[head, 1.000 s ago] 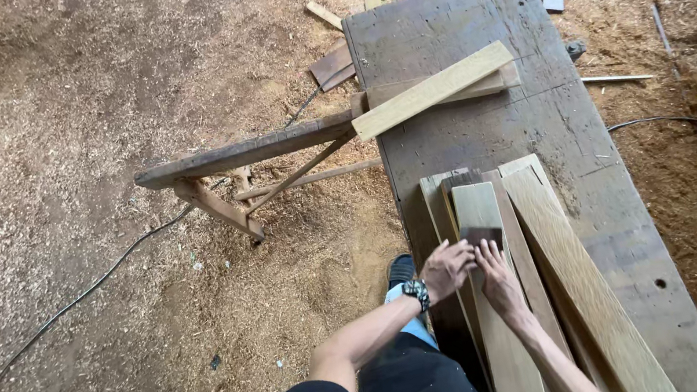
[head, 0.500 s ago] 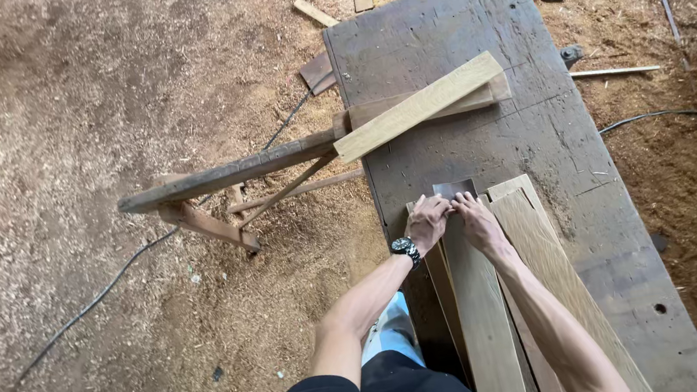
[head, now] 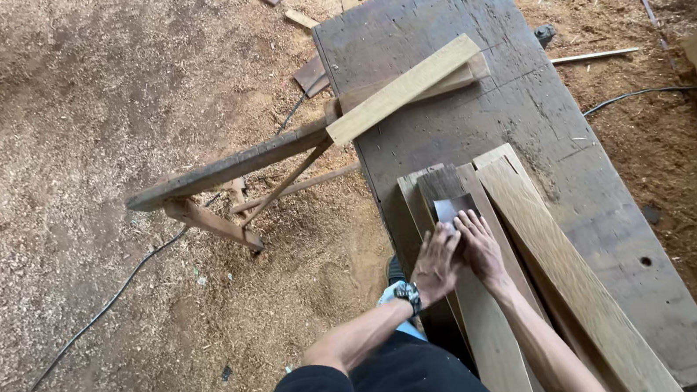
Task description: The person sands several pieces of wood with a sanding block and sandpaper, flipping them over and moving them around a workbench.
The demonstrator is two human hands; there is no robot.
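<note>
Both hands, left hand (head: 436,262) and right hand (head: 480,246), pressed together on small metal scraper (head: 448,209), atop dark board (head: 460,235) on worktop (head: 523,103). I'd worry: scraper slips, fingertips hit edge; loose boards shift.

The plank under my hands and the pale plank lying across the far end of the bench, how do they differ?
The plank under the hands runs lengthwise along the workbench; the pale plank lies crosswise, overhanging the edge. The first looks greyer, darker at its far end; the second is yellower. Both hands, left hand and right hand, press a small flat metal piece on the first; the second lies untouched. Both are long boards.
</note>
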